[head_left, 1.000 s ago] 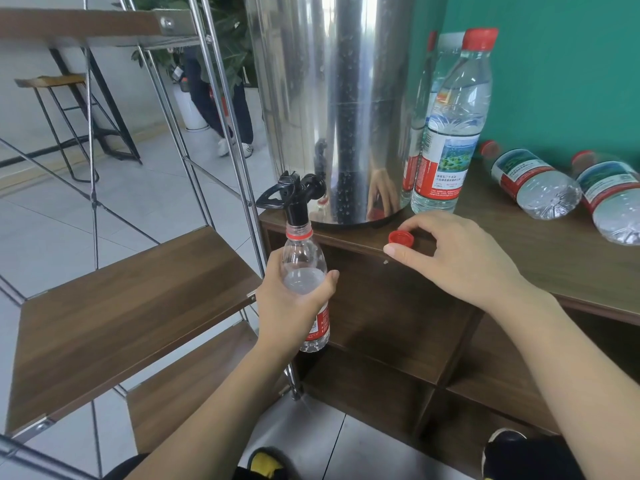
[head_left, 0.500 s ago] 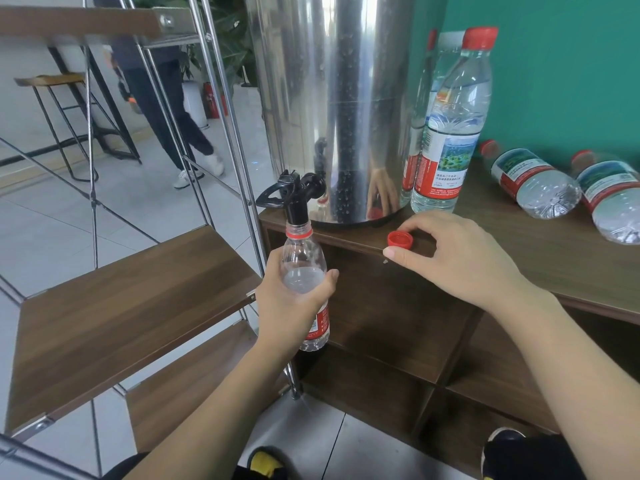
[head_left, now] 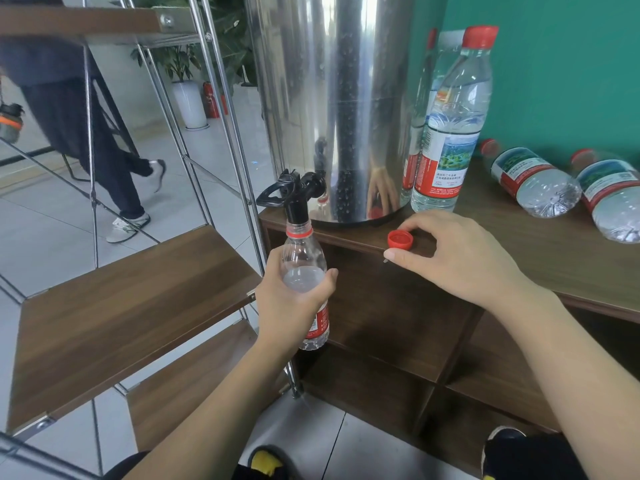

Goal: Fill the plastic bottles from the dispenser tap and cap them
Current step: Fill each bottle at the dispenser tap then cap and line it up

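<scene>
My left hand (head_left: 294,306) grips a clear plastic bottle (head_left: 304,268) with a red label, holding its open mouth right under the black tap (head_left: 294,194) of the steel dispenser (head_left: 332,98). Water stands up to the bottle's shoulder, just above my fingers. My right hand (head_left: 460,254) rests on the cabinet top (head_left: 571,265) and pinches the red cap (head_left: 400,239) between thumb and curled forefinger. A filled, capped bottle (head_left: 450,126) stands upright next to the dispenser. Two capped bottles, one (head_left: 530,181) and the other (head_left: 609,195), lie on their sides at the right.
A metal-framed rack with wooden shelves (head_left: 131,306) stands close on the left of the tap. A person (head_left: 86,133) walks across the tiled floor behind it. The green wall (head_left: 554,64) backs the cabinet. Open cubbies (head_left: 391,320) lie below the top.
Both hands have stayed nearly still, with the bottle kept under the tap. The person in the background has walked further left.
</scene>
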A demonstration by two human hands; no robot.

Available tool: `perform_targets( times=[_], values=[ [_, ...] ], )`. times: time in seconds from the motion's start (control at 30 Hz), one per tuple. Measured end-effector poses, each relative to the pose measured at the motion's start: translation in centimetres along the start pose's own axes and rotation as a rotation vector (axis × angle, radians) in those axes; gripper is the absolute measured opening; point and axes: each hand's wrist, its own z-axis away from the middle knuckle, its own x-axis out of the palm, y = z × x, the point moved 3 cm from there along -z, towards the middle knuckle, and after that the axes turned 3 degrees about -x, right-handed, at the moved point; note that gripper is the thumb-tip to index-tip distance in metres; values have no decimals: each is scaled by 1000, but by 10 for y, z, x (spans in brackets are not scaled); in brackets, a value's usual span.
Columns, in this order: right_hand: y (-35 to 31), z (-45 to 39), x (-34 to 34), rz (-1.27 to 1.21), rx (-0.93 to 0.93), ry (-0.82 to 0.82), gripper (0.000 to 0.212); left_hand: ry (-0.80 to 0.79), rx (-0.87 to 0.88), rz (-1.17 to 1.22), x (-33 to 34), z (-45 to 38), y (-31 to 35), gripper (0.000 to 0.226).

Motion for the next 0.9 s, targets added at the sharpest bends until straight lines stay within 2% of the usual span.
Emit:
perform_targets(
  times=[0.13,0.6,0.9],
  values=[
    [0,0,1,1,2,-1,47,2,-10,-2,0,0,0,65],
    [0,-1,1,17,17,-4,48,6,-37,-22,0,1,2,81],
    [0,0,1,0,17,-5,46,-7,-51,-22,0,1,3,78]
  ],
)
